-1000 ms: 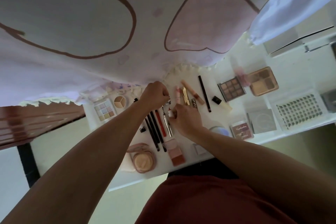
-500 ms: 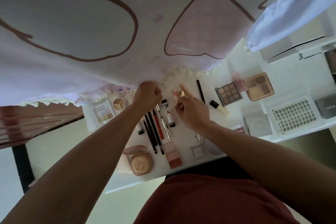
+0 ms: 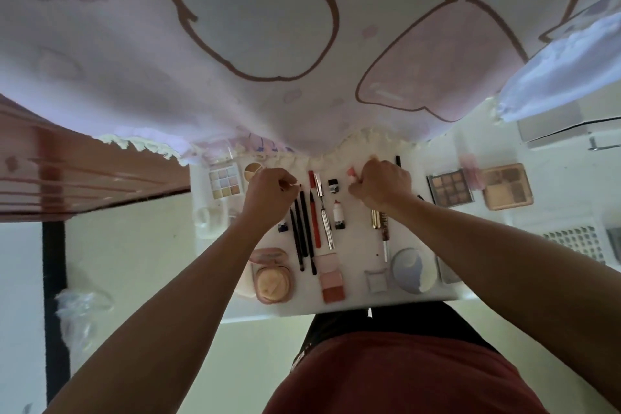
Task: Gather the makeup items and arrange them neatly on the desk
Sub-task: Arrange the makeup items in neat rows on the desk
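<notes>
On the white desk (image 3: 356, 245), several black pencils (image 3: 300, 232), a red pencil (image 3: 314, 215), a silver tool (image 3: 326, 218) and a small white bottle (image 3: 338, 218) lie side by side. My left hand (image 3: 272, 193) is curled at the pencils' far ends; whether it pinches one is unclear. Further right, my right hand (image 3: 381, 185) grips a pink-capped tube (image 3: 351, 173) near the cloth's frilled edge. A gold tube (image 3: 375, 218) and a brown wand (image 3: 384, 235) lie just below that wrist.
A pastel palette (image 3: 224, 181) and round concealer (image 3: 252, 171) sit far left. Brown palette (image 3: 448, 190) and peach palette (image 3: 506, 185) lie right. A cushion compact (image 3: 272, 282), blush palette (image 3: 332, 279) and round bluish compact (image 3: 413, 270) line the near edge. A printed cloth (image 3: 302, 44) hangs over the far edge.
My right hand has shifted right and toward the far edge, now holding the pink tube. The gold tube and brown wand now lie straight. My left hand has stayed by the pencils.
</notes>
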The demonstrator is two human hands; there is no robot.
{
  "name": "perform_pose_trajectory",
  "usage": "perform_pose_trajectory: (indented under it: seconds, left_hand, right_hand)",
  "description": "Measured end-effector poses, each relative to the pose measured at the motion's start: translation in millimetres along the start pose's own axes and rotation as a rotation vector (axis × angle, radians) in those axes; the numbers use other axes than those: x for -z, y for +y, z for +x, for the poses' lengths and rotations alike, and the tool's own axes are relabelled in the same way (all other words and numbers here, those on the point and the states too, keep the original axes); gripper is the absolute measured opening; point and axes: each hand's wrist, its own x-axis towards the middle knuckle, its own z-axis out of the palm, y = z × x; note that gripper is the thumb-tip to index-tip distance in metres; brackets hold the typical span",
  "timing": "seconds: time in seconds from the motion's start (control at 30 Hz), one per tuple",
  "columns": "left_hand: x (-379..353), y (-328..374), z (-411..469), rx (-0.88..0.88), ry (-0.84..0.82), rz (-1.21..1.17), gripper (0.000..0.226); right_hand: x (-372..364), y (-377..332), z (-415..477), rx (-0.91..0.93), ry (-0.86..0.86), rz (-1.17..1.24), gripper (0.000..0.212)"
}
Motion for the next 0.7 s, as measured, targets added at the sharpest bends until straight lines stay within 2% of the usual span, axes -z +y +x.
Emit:
perform_pose_trajectory:
  seconds: [0.17, 0.33, 0.53, 0.7]
  left_hand:
    - [7, 5, -15, 0.042, 0.01, -0.217, 0.01]
    - [15, 17, -27, 0.05, -0.109, -0.426, 0.002]
    - [19, 40, -50, -0.019, -0.364, -0.645, 0.009]
    - [15, 44, -63, -0.084, -0.437, -0.672, 0.014]
  right_hand:
    - [16, 7, -20, 0.099, -0.042, 0.118, 0.021]
    - [36, 14, -64, 0.216, -0.053, 0.335, 0.016]
    - [46, 12, -102, 0.268, -0.023, 0.575, 0.006]
    - [48, 16, -121, 0.297, -0.124, 0.577, 0.011]
